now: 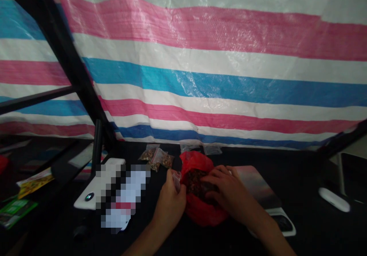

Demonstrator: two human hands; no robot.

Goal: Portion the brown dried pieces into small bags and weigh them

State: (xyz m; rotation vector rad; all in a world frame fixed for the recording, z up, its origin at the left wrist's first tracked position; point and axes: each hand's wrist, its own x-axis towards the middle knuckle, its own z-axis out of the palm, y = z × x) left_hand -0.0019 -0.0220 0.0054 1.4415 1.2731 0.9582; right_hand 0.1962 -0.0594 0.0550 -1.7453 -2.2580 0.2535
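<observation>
Glossy striped sheeting [218, 68] lines the black desk's [301, 172] far edge; the left hand [172, 194] pinches clear plastic [177, 179], the right hand [228, 183], grip unclear, dips into a crinkled red bag [205, 212].

On the black tabletop [301, 175], possible to see an open red bag [206, 212], small filled packets [166, 159], and a white oval case [334, 200].

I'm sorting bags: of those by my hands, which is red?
The large bag, with your right hand in its opening; the small bags nearby are clear plastic.
</observation>
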